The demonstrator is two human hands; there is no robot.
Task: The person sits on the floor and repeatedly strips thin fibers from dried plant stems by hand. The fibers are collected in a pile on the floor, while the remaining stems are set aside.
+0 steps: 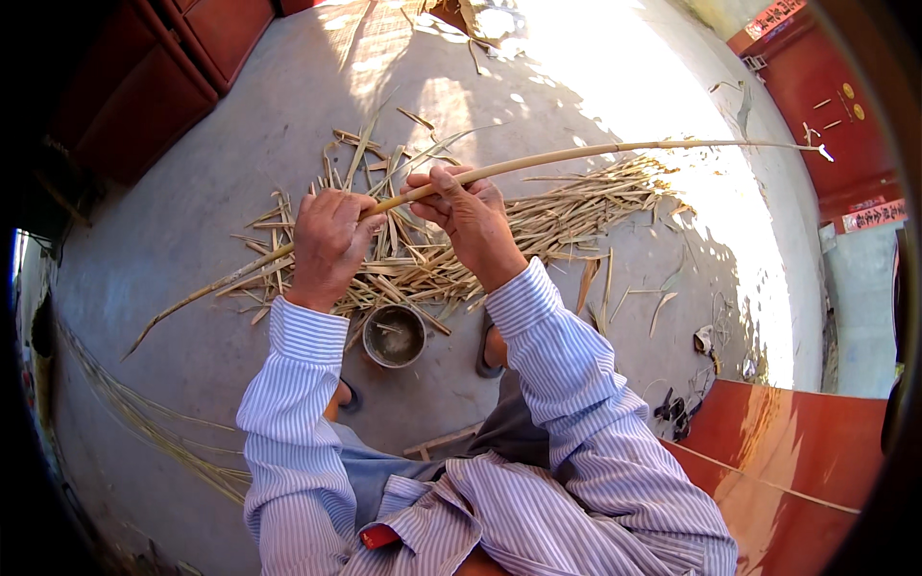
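Note:
A long, thin, yellowish cane [557, 156] lies across my view, its thick part between my hands. It thins to a bent tip at the far right and a slender brownish end at the lower left. My left hand [329, 248] is closed around it near the middle. Just to the right, my right hand [466, 219] pinches the same cane between thumb and fingers. Beneath both hands, a heap of dry, straw-coloured strips and leaves [567, 219] spreads over the floor.
Between my feet and the heap stands a round metal bowl [395, 363] with murky contents. Long thin canes [178, 437] lie at the lower left. A red-brown seat [144, 91] is at the upper left, a red door [845, 106] at the right, and a red panel [768, 461] at the lower right.

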